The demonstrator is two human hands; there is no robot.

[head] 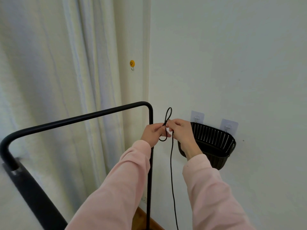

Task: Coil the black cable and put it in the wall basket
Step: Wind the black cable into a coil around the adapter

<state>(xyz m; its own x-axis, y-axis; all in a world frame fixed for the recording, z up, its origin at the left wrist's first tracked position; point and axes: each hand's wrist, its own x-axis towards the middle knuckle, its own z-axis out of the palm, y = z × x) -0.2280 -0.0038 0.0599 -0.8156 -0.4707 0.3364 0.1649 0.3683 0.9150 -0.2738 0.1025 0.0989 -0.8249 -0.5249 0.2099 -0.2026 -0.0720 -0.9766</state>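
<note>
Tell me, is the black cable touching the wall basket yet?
Apart. The head view shows the black cable pinched between both hands, hanging straight down left of the wall basket, with bare wall showing between them.

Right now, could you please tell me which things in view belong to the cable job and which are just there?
In the job: black cable, wall basket, left hand, right hand.
Just there: black rail, yellow hook, curtain.

I pinched the black cable (pixel 171 163) between my left hand (pixel 153 132) and right hand (pixel 180 130), a small loop standing above them. The rest hung down beside the wall basket (pixel 214 143).
</note>
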